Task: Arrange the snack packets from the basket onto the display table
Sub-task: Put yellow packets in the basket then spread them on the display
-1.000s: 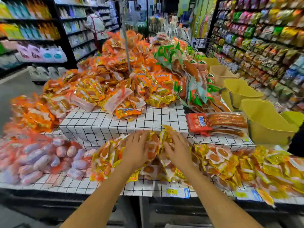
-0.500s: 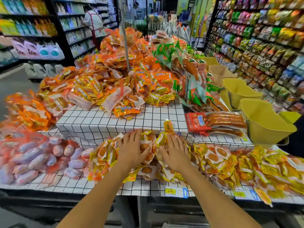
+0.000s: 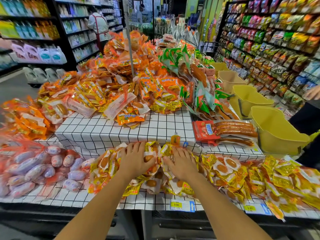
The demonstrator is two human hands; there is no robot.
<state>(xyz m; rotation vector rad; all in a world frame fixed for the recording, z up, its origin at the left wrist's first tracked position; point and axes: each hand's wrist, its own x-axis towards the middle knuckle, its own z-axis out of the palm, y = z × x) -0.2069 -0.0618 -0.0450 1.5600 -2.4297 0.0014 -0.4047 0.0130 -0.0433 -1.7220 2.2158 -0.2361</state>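
Many snack packets [image 3: 151, 183], under left hand [image 3: 136, 161], right hand [image 3: 182, 164]

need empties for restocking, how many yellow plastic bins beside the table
4 yellow plastic bins in a row at right: nearest, second, third, farthest; others may be hidden.

Supermkt: stocked shelves [image 3: 270, 40], price tag [image 3: 176, 204]

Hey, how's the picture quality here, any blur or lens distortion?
Head view: left hand, right hand and the yellow snack packets under them are sharp; pink sausage packs at the left edge are blurred; wide-angle lens bows the right-side shelves; lighting bright, even.
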